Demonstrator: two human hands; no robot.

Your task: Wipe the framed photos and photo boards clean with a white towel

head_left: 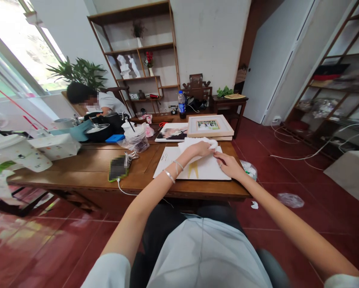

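Note:
On the table's near right part lies a flat white board (163, 167) with a yellow shape on its lower middle. A crumpled white cloth or tissue (211, 143) rests over the board's upper part. My left hand (202, 149), with bracelets at the wrist, reaches across the board with its fingers closed on that white cloth. From the right, my right hand (229, 165) lies on the board, fingers stretched toward the left fingertips. Its fingertips are close to the cloth; whether they touch it I cannot tell.
Behind the board are a wooden picture frame (227, 127) and a photo panel (170, 134). A bottle (182, 106) stands farther back. Left are a phone (118, 167) on a cable, a bagged cup (134, 134) and a paper cup (19, 152). Another person (107, 103) sits at the far left.

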